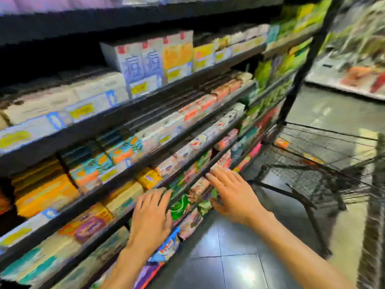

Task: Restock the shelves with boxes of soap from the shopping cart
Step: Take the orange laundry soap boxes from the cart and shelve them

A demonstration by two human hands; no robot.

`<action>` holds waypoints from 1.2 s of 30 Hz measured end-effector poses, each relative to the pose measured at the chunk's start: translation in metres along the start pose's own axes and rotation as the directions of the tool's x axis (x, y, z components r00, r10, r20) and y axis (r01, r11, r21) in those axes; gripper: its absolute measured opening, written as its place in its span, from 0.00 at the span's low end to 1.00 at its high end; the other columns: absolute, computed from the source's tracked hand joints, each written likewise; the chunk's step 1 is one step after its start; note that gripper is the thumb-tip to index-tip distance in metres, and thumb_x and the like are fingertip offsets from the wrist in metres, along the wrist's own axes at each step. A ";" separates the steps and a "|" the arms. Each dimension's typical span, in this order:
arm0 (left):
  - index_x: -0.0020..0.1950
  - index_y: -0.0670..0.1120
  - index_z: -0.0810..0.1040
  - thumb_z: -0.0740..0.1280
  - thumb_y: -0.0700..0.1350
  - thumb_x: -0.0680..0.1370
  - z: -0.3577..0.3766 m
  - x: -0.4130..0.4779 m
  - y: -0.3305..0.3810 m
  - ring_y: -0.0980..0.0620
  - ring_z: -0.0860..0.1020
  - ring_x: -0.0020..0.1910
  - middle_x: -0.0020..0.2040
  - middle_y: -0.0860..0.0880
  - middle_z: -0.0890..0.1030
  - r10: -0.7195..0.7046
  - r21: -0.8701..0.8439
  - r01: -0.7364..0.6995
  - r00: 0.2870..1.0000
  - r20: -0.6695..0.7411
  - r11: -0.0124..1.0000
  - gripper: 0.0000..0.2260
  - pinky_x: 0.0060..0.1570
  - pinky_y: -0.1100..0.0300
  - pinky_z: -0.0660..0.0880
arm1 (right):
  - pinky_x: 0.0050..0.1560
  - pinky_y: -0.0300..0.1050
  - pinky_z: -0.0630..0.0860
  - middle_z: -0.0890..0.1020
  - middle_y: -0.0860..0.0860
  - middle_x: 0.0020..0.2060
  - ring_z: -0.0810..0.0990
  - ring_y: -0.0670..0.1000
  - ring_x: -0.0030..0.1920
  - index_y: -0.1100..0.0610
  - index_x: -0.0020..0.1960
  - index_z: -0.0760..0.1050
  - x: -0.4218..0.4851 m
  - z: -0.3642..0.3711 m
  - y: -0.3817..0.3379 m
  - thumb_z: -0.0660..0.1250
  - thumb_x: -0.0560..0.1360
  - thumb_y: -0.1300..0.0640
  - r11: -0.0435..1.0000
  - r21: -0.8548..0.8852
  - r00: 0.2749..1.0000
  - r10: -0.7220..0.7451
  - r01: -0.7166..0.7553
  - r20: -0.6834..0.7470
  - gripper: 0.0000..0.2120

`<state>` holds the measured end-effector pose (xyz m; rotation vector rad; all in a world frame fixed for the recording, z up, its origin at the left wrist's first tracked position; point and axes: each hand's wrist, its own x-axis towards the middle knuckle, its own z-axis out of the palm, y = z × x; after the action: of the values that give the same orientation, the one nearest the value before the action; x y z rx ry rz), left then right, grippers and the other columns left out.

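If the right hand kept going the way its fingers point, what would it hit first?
Most likely the black shelf rail: the right hand points up and left, fingertips right at it. The pink soap packs lie just behind; blur hides the exact depth.

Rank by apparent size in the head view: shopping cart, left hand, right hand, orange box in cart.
1. shopping cart
2. left hand and right hand: alike, unranked
3. orange box, though farther away
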<state>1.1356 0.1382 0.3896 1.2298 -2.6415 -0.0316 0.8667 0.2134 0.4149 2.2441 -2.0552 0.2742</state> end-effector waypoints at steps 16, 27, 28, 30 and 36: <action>0.70 0.46 0.75 0.60 0.57 0.73 0.109 0.257 0.256 0.44 0.74 0.65 0.67 0.46 0.76 0.504 -0.135 -0.489 0.854 0.125 0.862 0.28 0.66 0.48 0.69 | 0.71 0.53 0.71 0.78 0.57 0.68 0.76 0.59 0.69 0.59 0.72 0.74 -0.172 0.012 0.260 0.69 0.73 0.39 0.658 -0.116 0.662 0.750 -0.744 0.010 0.34; 0.70 0.48 0.75 0.64 0.58 0.73 0.190 0.476 0.382 0.45 0.75 0.64 0.66 0.48 0.77 0.675 -0.223 -0.638 0.708 0.208 0.737 0.27 0.64 0.48 0.73 | 0.76 0.51 0.65 0.72 0.55 0.74 0.70 0.57 0.74 0.57 0.77 0.68 -0.107 0.029 0.450 0.62 0.76 0.36 0.470 -0.107 0.469 0.882 -0.876 0.033 0.36; 0.70 0.48 0.75 0.64 0.58 0.73 0.197 0.497 0.392 0.46 0.74 0.65 0.66 0.48 0.77 0.682 -0.228 -0.643 0.700 0.212 0.731 0.27 0.65 0.48 0.73 | 0.76 0.51 0.63 0.71 0.55 0.75 0.69 0.57 0.75 0.56 0.78 0.67 -0.100 0.031 0.467 0.62 0.77 0.35 0.459 -0.104 0.457 0.889 -0.883 0.039 0.37; 0.71 0.48 0.75 0.64 0.58 0.74 0.211 0.536 0.411 0.46 0.74 0.65 0.66 0.48 0.77 0.697 -0.236 -0.656 0.683 0.219 0.717 0.27 0.66 0.48 0.73 | 0.77 0.51 0.62 0.70 0.55 0.76 0.68 0.57 0.76 0.56 0.79 0.65 -0.087 0.038 0.500 0.62 0.77 0.36 0.433 -0.088 0.430 0.901 -0.897 0.053 0.37; 0.68 0.47 0.76 0.66 0.57 0.73 0.250 0.623 0.467 0.45 0.76 0.63 0.63 0.48 0.79 0.732 -0.263 -0.683 0.632 0.254 0.681 0.26 0.63 0.48 0.75 | 0.76 0.54 0.67 0.72 0.55 0.74 0.70 0.57 0.74 0.57 0.77 0.68 -0.066 0.059 0.586 0.64 0.76 0.36 0.372 -0.046 0.365 0.925 -0.927 0.108 0.36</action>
<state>0.3427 -0.0506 0.3219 0.0443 -3.1626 -0.3221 0.2827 0.2129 0.3110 0.7698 -3.1666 0.2072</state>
